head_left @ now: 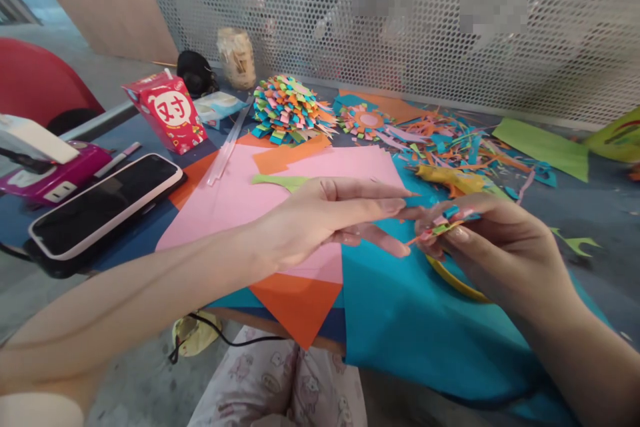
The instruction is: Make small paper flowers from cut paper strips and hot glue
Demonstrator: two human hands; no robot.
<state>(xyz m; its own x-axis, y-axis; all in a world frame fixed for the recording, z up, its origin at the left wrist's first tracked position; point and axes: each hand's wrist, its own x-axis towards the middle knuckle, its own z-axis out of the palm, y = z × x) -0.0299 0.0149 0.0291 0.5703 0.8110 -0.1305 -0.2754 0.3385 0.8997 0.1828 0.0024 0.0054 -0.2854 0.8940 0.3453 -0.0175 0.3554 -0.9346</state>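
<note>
My right hand (493, 250) is closed in a pinch on a small bundle of folded coloured paper strips (443, 225), blue, pink, green and orange. My left hand (330, 217) reaches across from the left, fingers stretched out, its fingertips touching the end of the same bundle. Both hands hover over a teal paper sheet (400, 320). A yellow ring-shaped thing (453, 280) lies partly hidden under my right hand. Pink paper (240, 197) and orange paper (295, 307) lie beneath my left wrist.
A dome of folded coloured strips (287, 110) and a paper flower (364, 121) sit further back, beside a heap of paper scraps (450, 143). A phone (103, 207), a red carton (167, 110), a jar (236, 57) and a stapler-like device (35, 160) stand left. Perforated screen behind.
</note>
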